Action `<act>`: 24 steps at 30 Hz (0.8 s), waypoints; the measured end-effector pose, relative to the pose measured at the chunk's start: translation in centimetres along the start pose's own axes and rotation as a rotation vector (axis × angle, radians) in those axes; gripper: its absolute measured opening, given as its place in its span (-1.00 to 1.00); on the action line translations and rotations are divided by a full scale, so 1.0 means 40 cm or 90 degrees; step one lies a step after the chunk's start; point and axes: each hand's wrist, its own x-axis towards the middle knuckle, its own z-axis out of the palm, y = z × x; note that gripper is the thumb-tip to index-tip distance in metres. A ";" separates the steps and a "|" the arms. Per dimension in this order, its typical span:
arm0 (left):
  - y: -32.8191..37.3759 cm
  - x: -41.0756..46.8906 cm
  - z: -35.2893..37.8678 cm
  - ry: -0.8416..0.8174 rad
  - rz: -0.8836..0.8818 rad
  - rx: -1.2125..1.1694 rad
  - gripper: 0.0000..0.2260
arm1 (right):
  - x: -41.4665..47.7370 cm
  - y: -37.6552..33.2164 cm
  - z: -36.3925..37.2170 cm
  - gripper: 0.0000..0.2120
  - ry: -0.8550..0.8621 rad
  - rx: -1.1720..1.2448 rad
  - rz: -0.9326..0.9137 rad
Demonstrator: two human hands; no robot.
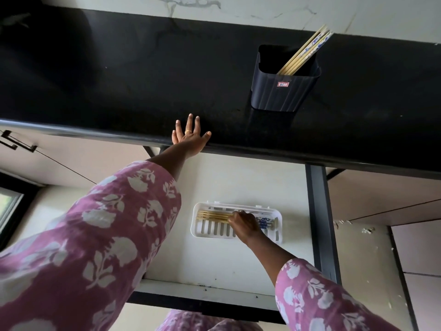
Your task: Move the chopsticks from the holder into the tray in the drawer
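**Head view: right hand at the tray, more chopsticks waiting in the holder**

Far left, we note a cabinet handle (16, 142) under the counter edge, and a floral pink sleeve (100, 225) filling the lower left.

Left hand (189, 137): fingers spread, palm flat on the front edge of the black counter (119, 80). It grips nothing. A ring shows on one finger.

Below the counter, the drawer (226, 263) stands pulled open, pale floor inside. The white slotted tray (202, 231) lies flat in it, toward the back.

Chopsticks in the tray (212, 215): a bundle lying lengthwise along the far side, plain wooden ends to the left, blue-patterned ends poking out to the right of the hand.

Right hand (244, 225): reaches down into the tray, fingers curled over the middle of that bundle and touching it. We cannot tell whether the fingers pinch the sticks or merely rest on them.

Right of centre on the counter, the dark ribbed holder (284, 91) stands upright with a small red label on its front. Several remaining chopsticks (305, 52) lean inside it, tips up and to the right, some with blue pattern.
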 end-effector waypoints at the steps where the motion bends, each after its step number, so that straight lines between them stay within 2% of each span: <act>1: 0.002 0.000 -0.002 -0.002 -0.003 0.000 -0.45 | 0.001 0.001 0.003 -0.71 0.007 -0.002 -0.002; 11: 0.021 0.005 -0.039 -0.099 -0.049 0.009 -0.46 | -0.018 0.016 -0.008 -0.69 0.032 -0.005 -0.003; 16: 0.022 0.007 -0.041 -0.107 -0.058 -0.011 -0.47 | -0.024 0.015 0.014 -0.75 0.024 0.001 -0.035; 24: 0.020 0.016 -0.035 -0.094 -0.057 -0.009 -0.47 | -0.025 0.017 0.006 -0.74 0.026 -0.007 -0.016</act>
